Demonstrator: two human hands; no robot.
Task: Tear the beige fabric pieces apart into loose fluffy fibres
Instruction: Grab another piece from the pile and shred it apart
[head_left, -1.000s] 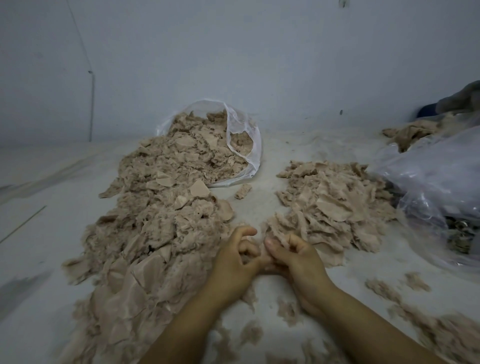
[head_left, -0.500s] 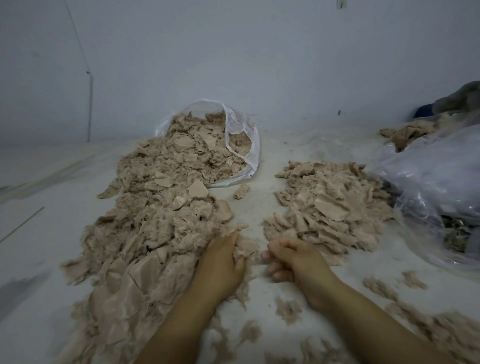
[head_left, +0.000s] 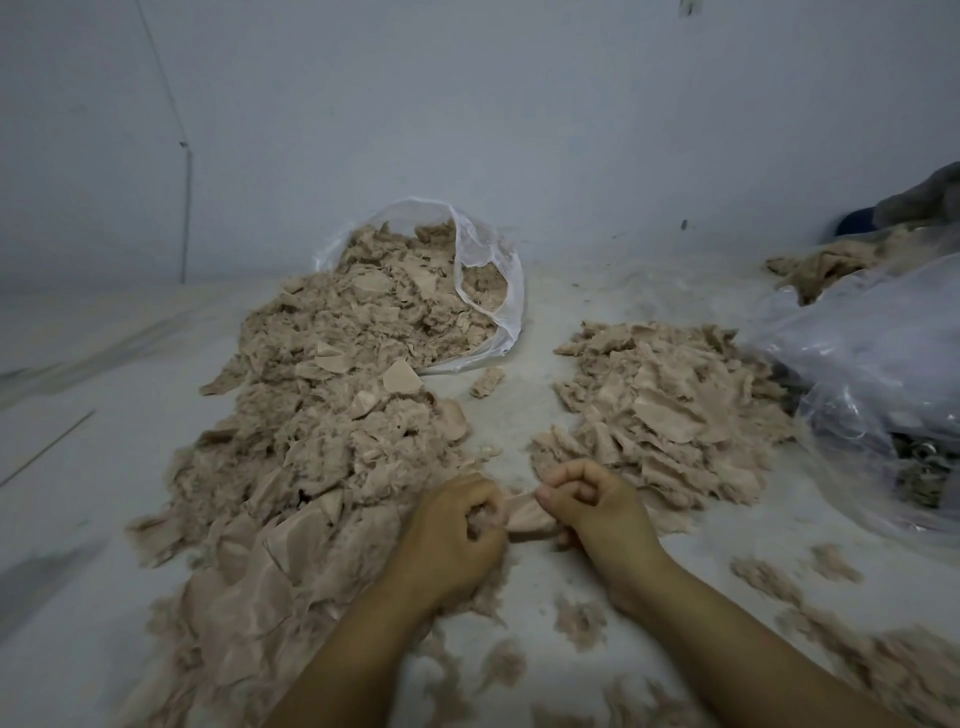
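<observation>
Scene: A person works at a pale surface strewn with beige scraps; whether it is a counter or a floor cannot be told, so call it the surface (head_left: 540, 322).
Left hand (head_left: 452, 535): its grip is curled tight round one end of a small beige fabric piece (head_left: 524, 514), close to the near edge.
Right hand (head_left: 592, 499): its grip pinches the other end of the same piece, knuckles bent, just beside the left.
The piece: stretched between the two hands, just above the surface, near its middle and towards the near edge.
Left pile (head_left: 322, 441): a long heap running from the near edge back to an open clear bag (head_left: 488, 270) by the far wall, mixing fluff with flat scraps.
Right pile (head_left: 670, 410): flatter scraps, apparently still to be torn, lying towards the right edge beside a crumpled plastic sheet (head_left: 872, 358).
Loose tufts (head_left: 576, 618): scattered along the near edge around the forearms.
Risk, slipping: the hands hold so near each other that a hard pull may simply slide the fabric out of one grip instead of parting it.
Risk, half-done work: a piece may split into two flat scraps rather than fluff, and land in the left pile unnoticed.
Risk, mixing: both piles sit close to the hands; a sweeping forearm could push torn fibre into the untorn heap.
Risk, drift: light tufts could scatter off the near edge.
</observation>
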